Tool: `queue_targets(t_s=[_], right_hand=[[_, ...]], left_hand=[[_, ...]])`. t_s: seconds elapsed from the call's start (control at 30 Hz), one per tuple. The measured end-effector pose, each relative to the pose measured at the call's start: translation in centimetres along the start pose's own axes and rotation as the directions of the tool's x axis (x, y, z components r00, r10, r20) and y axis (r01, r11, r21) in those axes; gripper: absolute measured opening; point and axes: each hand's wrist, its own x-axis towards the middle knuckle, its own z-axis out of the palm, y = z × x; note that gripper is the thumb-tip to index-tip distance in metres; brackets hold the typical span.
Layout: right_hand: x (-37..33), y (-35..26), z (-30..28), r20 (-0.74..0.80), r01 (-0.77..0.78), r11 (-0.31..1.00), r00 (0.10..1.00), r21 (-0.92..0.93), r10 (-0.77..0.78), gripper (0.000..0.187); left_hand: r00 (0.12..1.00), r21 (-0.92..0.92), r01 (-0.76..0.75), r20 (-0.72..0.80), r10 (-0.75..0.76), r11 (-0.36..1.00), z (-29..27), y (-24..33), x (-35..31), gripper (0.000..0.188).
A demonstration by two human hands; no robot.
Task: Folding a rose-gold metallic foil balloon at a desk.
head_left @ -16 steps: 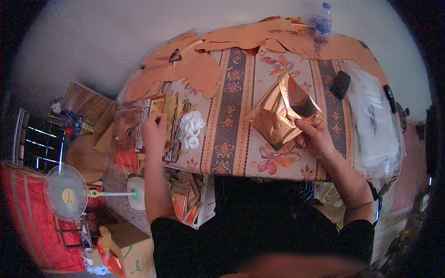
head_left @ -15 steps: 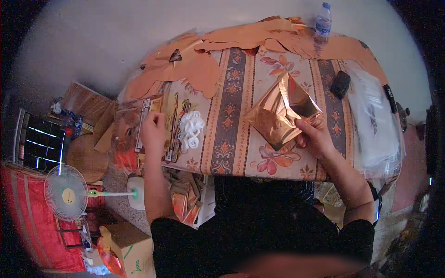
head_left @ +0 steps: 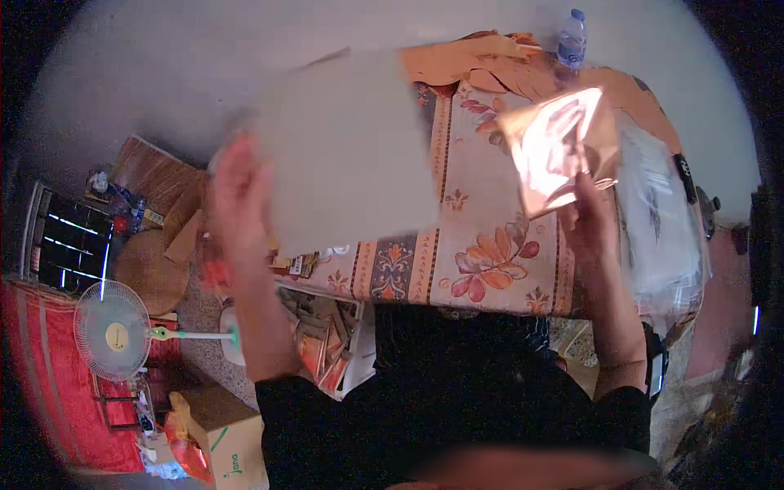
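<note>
My left hand, smeared by motion, grips the left side of a large pale grey square sheet. That sheet is raised above the left half of the table and hides most of what lies there. Closed on the lower edge of a shiny gold foil square is my right hand. The foil is held up at the right, apart from the grey sheet, and catches bright light. Under both lies a flowered, striped tablecloth.
Brown paper pieces line the table's far edge, with a water bottle at the back right. Clear plastic sleeves are stacked at the right. Left of the table stand a fan and a cardboard box. Below the table edge sits a scrap-filled bin.
My left hand has lifted the pale grey sheet over the table's left side. My right hand has moved the gold foil up and to the right, turning it.
</note>
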Motion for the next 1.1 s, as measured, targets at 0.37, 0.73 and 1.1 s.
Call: queue_targets(t_s=[0.37, 0.73, 1.1], right_hand=[[-2.5, -1.8, 0.5, -0.062, -0.046, 0.962, 0.998, -0.268, 0.030, 0.008], [-2.7, -2.1, -1.9, -0.130, -0.109, 0.911, 0.990, -0.397, 0.062, 0.006], [-0.4, -2.0, 2.6, -0.096, -0.074, 0.945, 0.994, -0.320, 0.046, 0.015]], left_hand=[[0.903, 0.625, -0.282, 0.429, -0.018, 0.728, 6.9, -5.7, -11.2, 0.023], [0.928, 0.812, -0.289, 0.368, -0.060, 0.508, -1.0, -5.8, -9.6, 0.018], [0.703, 0.288, -0.014, 0.684, -0.196, 0.958, 12.5, -4.7, -10.6, 0.016]])
